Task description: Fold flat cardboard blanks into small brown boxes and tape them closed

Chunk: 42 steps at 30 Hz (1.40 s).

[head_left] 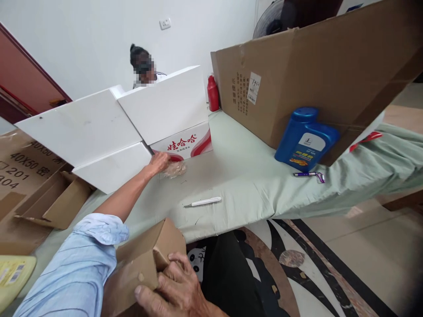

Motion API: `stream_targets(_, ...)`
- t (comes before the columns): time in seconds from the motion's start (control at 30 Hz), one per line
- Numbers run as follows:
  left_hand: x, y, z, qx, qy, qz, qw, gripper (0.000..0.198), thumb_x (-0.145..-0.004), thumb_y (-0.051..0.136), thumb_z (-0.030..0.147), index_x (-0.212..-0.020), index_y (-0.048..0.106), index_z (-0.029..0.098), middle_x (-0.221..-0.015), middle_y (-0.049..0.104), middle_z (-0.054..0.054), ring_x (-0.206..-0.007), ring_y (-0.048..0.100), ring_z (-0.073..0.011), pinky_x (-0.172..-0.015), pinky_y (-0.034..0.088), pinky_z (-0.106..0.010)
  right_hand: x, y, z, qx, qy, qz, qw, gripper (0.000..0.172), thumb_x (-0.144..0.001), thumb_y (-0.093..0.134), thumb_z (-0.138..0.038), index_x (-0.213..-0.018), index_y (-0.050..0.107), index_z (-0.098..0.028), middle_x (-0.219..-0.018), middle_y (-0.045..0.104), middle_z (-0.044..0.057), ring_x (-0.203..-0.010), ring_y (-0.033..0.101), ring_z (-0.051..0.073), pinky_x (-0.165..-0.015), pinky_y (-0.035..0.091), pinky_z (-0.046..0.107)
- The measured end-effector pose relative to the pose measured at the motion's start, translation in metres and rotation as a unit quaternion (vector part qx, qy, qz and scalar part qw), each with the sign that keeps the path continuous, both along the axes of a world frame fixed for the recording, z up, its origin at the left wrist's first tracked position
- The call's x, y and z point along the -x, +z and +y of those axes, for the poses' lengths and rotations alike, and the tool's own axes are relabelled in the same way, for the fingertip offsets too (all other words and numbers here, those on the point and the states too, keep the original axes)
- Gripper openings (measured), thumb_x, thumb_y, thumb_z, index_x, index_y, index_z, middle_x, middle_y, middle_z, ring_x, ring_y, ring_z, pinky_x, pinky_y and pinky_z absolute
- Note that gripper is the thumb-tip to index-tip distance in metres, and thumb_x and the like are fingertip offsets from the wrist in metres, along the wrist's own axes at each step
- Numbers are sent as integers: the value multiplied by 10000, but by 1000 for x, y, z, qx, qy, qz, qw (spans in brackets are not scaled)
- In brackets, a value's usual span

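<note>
My left hand reaches across the table, its fingers closed at the edge of a crumpled piece of clear plastic. Just behind it stands a white carton with red print, with white panels above and to the left. Close to my body, my right hand grips the open edge of a small brown cardboard box, thumb on one side wall. The box is tilted at the table's near edge. A thin white craft knife lies between the box and the back of the table.
A blue jug, a purple razor and a large brown carton occupy the right side. A red bottle stands behind. At left are an open cardboard box and a yellow container. A person is beyond the white panels.
</note>
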State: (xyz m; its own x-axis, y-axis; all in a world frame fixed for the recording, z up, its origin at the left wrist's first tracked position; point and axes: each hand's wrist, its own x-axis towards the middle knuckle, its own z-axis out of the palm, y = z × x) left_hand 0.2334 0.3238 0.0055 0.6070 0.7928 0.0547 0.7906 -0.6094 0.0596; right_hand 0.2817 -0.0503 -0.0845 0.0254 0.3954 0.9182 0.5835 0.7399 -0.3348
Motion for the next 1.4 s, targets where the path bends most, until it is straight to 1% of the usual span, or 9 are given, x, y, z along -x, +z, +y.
stream_targets(0.17, 42, 67, -52, -75, 38, -29, 996, 281, -973, 536, 158, -1076, 797, 157, -1078, 801, -131, -1053, 701, -269, -982, 537, -390, -14, 22, 0, 62, 41, -50, 996, 212, -1044, 622, -169, -1231, 719, -194, -781, 670, 2, -809, 619, 185, -946, 489, 382)
stream_targets(0.3, 109, 107, -155, -70, -76, -102, 989, 269, -924, 504, 111, -1021, 746, 178, -1188, 751, -105, -1053, 699, -223, -894, 580, -334, -12, 33, 18, 85, 42, -80, 992, 228, -1074, 605, -176, -1282, 699, -182, -855, 710, 30, -844, 624, 214, -900, 447, 392)
stream_targets(0.4, 162, 114, -240, -48, -92, -137, 985, 210, -991, 537, 158, -944, 737, 202, -1268, 738, -83, -1108, 716, -214, -941, 597, -340, -10, 40, 37, 126, 42, -113, 985, 291, -1084, 591, -194, -1358, 688, -196, -981, 756, 75, -950, 674, 248, -891, 441, 392)
stream_targets(0.53, 216, 89, -306, -9, -64, -156, 986, 281, -1022, 526, 163, -907, 778, 212, -1443, 703, -111, -1296, 697, -264, -985, 612, -361, -11, 51, 61, 201, 43, -118, 972, 359, -1061, 624, -229, -1415, 679, -246, -1206, 788, 111, -1111, 699, 293, -972, 466, 433)
stream_targets(0.7, 244, 48, -308, -31, -6, -140, 990, 387, -1090, 461, 279, -1185, 837, 280, -1599, 633, -111, -1435, 632, -315, -1168, 547, -495, -16, 65, 84, 276, 101, -120, 948, 462, -1012, 629, -210, -1465, 648, -298, -1307, 788, 83, -1194, 702, 287, -1054, 491, 463)
stream_targets(0.87, 250, 39, -286, -16, 9, -213, 977, 444, -1117, 426, 359, -1392, 763, 269, -1492, 715, -96, -1388, 663, -278, -1198, 540, -446, -23, 69, 98, 265, 118, -144, 946, 620, -1004, 636, -227, -1611, 523, -284, -1322, 763, 98, -1228, 689, 290, -1088, 504, 482)
stream_targets(1.0, 249, 44, -278, -5, 29, -264, 964, 440, -1092, 474, 417, -1369, 778, 261, -1455, 712, -99, -1327, 688, -281, -1142, 573, -429, -34, 78, 94, 212, 123, -226, 943, 432, -1031, 683, -266, -1460, 634, -261, -1304, 729, 116, -1188, 672, 292, -990, 513, 428)
stream_targets(1.17, 255, 34, -279, 6, 79, -287, 955, 515, -987, 652, 598, -1367, 787, 280, -1512, 620, -111, -1300, 682, -328, -1052, 620, -457, -42, 93, 69, 92, 98, -322, 937, 57, -1098, 607, -220, -1089, 664, -223, -993, 711, 71, -896, 615, 231, -827, 439, 372)
stream_targets(1.4, 261, -2, -296, 94, 122, -261, 953, 834, -840, 765, 759, -1548, 662, 330, -1332, 626, -132, -1268, 664, -399, -1000, 630, -511, -41, 110, 56, 103, 192, -405, 888, 191, -1150, 494, -235, -1018, 633, -238, -1019, 733, 87, -868, 571, 227, -820, 463, 364)
